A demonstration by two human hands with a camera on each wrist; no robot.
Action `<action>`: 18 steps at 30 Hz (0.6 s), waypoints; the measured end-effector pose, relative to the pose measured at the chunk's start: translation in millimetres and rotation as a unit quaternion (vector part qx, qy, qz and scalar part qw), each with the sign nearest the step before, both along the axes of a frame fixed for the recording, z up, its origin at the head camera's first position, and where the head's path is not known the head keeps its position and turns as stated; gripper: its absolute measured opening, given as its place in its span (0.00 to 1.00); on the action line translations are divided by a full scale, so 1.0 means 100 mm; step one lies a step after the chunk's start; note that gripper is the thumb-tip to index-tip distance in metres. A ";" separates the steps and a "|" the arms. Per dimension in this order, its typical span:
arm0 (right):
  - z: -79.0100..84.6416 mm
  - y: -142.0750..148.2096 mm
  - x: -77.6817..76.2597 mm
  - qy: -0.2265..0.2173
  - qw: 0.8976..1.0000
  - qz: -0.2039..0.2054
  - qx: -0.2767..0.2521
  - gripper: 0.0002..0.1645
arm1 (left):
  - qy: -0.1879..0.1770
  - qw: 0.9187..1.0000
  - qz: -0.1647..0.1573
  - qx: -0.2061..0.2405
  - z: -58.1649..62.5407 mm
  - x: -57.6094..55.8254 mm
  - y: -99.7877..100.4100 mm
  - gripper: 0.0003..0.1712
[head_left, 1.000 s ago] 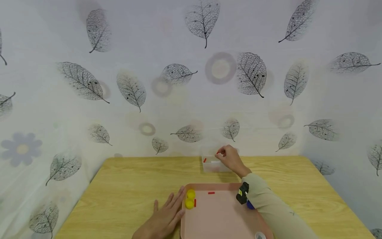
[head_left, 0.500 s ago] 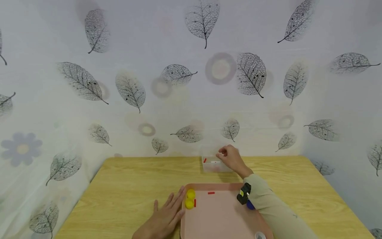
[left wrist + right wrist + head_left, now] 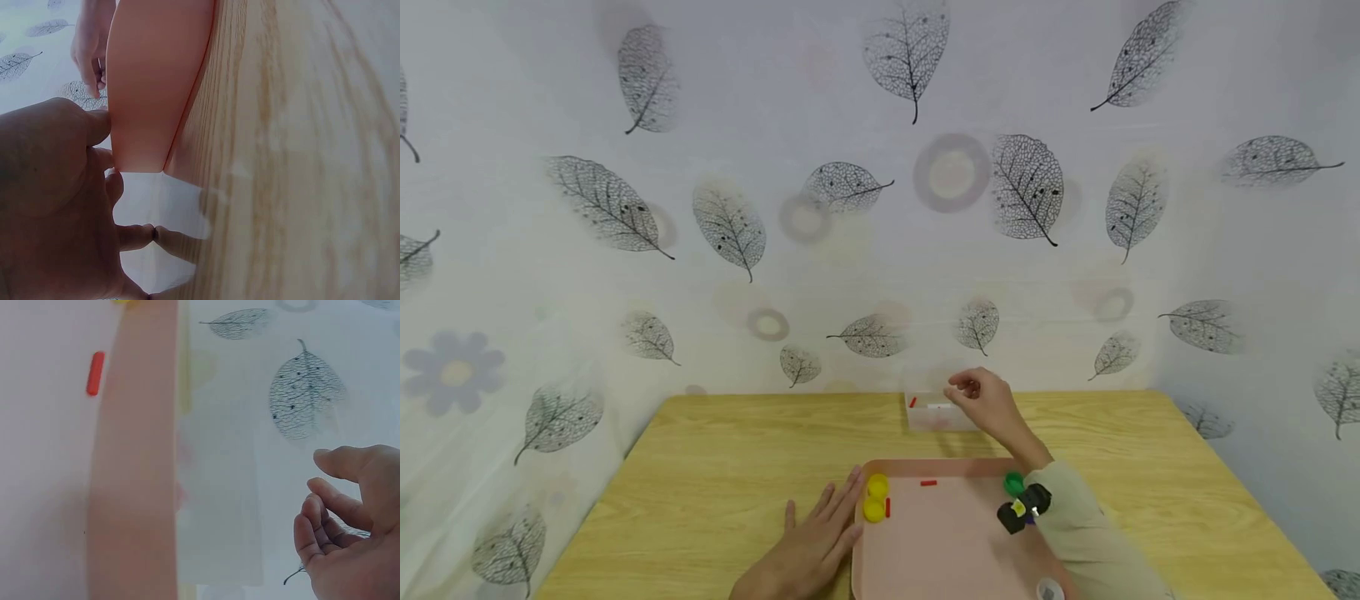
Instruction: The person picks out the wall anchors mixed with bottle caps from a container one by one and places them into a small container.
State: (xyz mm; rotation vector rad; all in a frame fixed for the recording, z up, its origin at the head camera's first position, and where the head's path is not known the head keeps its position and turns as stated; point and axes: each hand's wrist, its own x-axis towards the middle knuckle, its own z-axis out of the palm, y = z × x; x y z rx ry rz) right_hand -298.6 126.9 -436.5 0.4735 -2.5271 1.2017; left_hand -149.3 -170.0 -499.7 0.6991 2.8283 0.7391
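My right hand [image 3: 988, 404] hovers over the right end of a translucent white box [image 3: 921, 419] at the table's back edge. Thumb and forefinger are apart with nothing between them, as the right wrist view also shows of the hand [image 3: 350, 515]. Inside the box a short red stick [image 3: 913, 402] leans at the left. My left hand [image 3: 808, 542] lies beside the pink tray [image 3: 955, 542], fingers spread, touching its left side. In the left wrist view the hand [image 3: 62, 200] meets the tray's outer wall [image 3: 156, 87], and other fingertips rest on the table.
Two red sticks lie in the tray, one near the back wall [image 3: 928, 483] and one beside two round yellow pieces [image 3: 874, 509]. A green piece [image 3: 1013, 483] sits in the back right corner. A clear round item [image 3: 1049, 590] is front right. A patterned curtain [image 3: 850, 275] hangs behind.
A red stick that the right fingers pinched a second ago has left them over the box. The right fingers have since spread, and the forearm has shifted right, uncovering the green piece.
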 end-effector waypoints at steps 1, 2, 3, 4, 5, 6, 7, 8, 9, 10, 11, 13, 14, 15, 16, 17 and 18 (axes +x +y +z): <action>0.02 0.01 0.03 -0.004 1.000 0.002 -0.009 0.12 | -0.001 1.000 0.001 0.000 0.00 0.00 0.00 0.33; 0.03 0.01 0.06 -0.005 1.000 0.003 -0.016 0.12 | -0.002 1.000 0.002 0.000 0.00 0.00 0.00 0.33; 0.05 0.01 0.10 -0.005 1.000 0.006 -0.025 0.12 | -0.002 1.000 0.002 -0.001 0.00 -0.01 0.00 0.33; 0.07 0.02 0.13 -0.007 0.999 0.009 -0.033 0.12 | -0.002 1.000 0.003 -0.001 0.00 -0.01 0.00 0.33; 0.08 0.02 0.17 -0.009 0.999 0.013 -0.041 0.12 | -0.002 1.000 0.003 -0.001 0.01 -0.01 0.00 0.33; 0.09 0.02 0.20 -0.010 0.999 0.016 -0.045 0.13 | -0.002 1.000 0.004 0.000 0.01 -0.01 0.00 0.33; 0.10 0.01 0.24 -0.012 0.998 0.019 -0.051 0.13 | -0.003 1.000 0.005 0.000 0.01 -0.01 0.00 0.34; 0.11 0.01 0.28 -0.015 0.998 0.023 -0.053 0.13 | -0.003 1.000 0.005 0.001 0.01 -0.01 0.00 0.34; 0.11 0.01 0.32 -0.018 0.998 0.024 -0.058 0.13 | -0.002 1.000 0.004 0.002 0.01 -0.01 0.00 0.33; 0.11 0.00 0.35 -0.021 0.998 0.024 -0.062 0.13 | -0.001 1.000 0.004 0.003 0.01 -0.01 0.01 0.33; 0.11 0.00 0.39 -0.022 0.997 0.025 -0.066 0.12 | -0.001 1.000 0.004 0.004 0.01 -0.01 0.01 0.33; 0.10 -0.01 0.46 -0.023 0.997 0.025 -0.076 0.11 | 0.001 1.000 0.002 0.004 0.01 -0.01 0.01 0.33; 0.09 -0.02 0.49 -0.023 0.996 0.025 -0.079 0.12 | 0.001 1.000 0.002 0.005 0.01 -0.01 0.01 0.33; 0.09 -0.03 0.52 -0.022 0.996 0.026 -0.085 0.11 | 0.000 1.000 0.002 0.006 0.02 -0.01 0.01 0.33; 0.09 -0.04 0.56 -0.021 0.995 0.028 -0.089 0.11 | -0.002 1.000 0.002 0.006 0.02 -0.01 0.01 0.33; 0.08 -0.05 0.59 -0.017 0.995 0.031 -0.090 0.11 | -0.003 1.000 0.003 0.005 0.02 -0.01 0.01 0.33; 0.08 -0.06 0.63 -0.020 0.995 0.034 -0.093 0.10 | -0.005 1.000 0.004 0.005 0.03 -0.01 0.01 0.33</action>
